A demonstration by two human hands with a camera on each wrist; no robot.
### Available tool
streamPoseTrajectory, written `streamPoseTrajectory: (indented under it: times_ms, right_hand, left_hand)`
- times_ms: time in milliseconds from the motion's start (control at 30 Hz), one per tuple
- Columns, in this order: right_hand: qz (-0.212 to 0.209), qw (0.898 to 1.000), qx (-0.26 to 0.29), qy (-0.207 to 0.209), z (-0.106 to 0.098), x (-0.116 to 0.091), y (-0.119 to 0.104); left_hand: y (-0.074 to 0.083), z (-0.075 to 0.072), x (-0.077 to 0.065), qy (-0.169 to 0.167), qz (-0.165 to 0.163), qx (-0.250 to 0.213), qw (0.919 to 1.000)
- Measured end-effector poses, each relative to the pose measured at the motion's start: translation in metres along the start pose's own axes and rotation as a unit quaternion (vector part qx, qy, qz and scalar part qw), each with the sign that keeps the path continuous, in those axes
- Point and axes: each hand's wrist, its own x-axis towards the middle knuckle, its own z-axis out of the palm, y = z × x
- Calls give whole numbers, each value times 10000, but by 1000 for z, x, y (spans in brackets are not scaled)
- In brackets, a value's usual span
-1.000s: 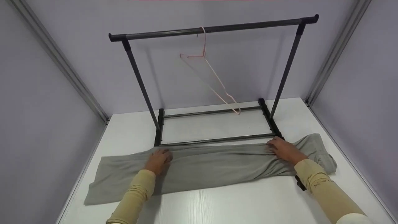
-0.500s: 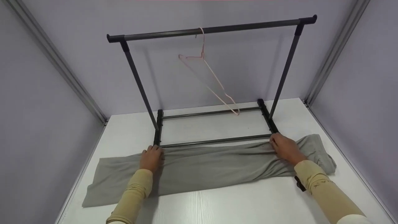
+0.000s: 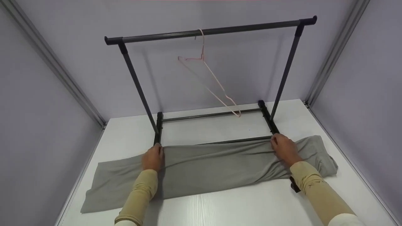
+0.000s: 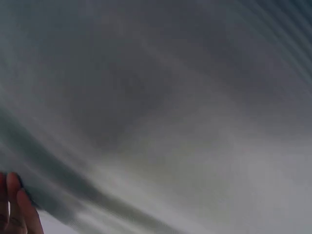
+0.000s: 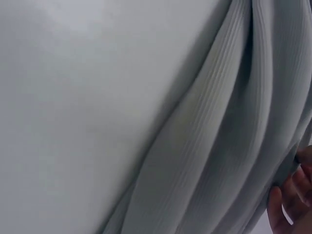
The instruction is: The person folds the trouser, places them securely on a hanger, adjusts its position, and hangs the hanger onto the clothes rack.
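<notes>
A pair of grey trousers (image 3: 207, 169), folded lengthwise, lies across the white table. My left hand (image 3: 152, 157) pinches its far edge left of the middle, beside the rack's left foot. Further right, my right hand (image 3: 284, 148) grips the same edge near the right foot. Between the hands the far edge is drawn taut, covering part of the rack's front bar. Ribbed fabric fills most of the left wrist view, with fingertips (image 4: 27, 209) at the lower left. In the right wrist view, fingers (image 5: 278, 214) curl at the edge of the folds.
Behind the cloth stands a black clothes rack (image 3: 220, 30) with a two-bar base. One pink wire hanger (image 3: 216, 80) hangs from its top rail. Grey-lilac walls (image 3: 47, 131) enclose the white table (image 3: 213, 208) at the back and sides.
My left hand has moved slightly left and away from me to the trousers' far edge and now pinches it. The edge between the hands has lifted slightly. My right hand has barely shifted.
</notes>
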Motion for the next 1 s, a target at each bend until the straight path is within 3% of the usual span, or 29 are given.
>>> streamPoseTrajectory:
  times_ms: [200, 433, 633, 733, 867, 1000]
  right_hand:
    - [52, 9996, 46, 259, 14, -3, 0]
    - [-526, 9981, 144, 283, 10, -13, 9]
    - [-802, 9951, 142, 561, -10, -22, 24]
    - [-712, 9959, 60, 556, -19, -26, 33]
    - [-422, 9986, -21, 323, -27, -33, 45]
    - [-56, 9996, -187, -190, -31, -43, 57]
  left_hand:
    - [3, 6, -3, 80, -224, -258, 9994]
    - [-5, -5, -9, -865, -137, -380, 9954]
    - [-40, -22, -17, -1264, -618, -189, 9899]
    - [-64, -27, -28, -1796, -1009, 85, 9785]
    - [-88, -31, -45, -2500, -1207, 578, 9590]
    - [-105, -35, -53, -2737, -1166, 623, 9527]
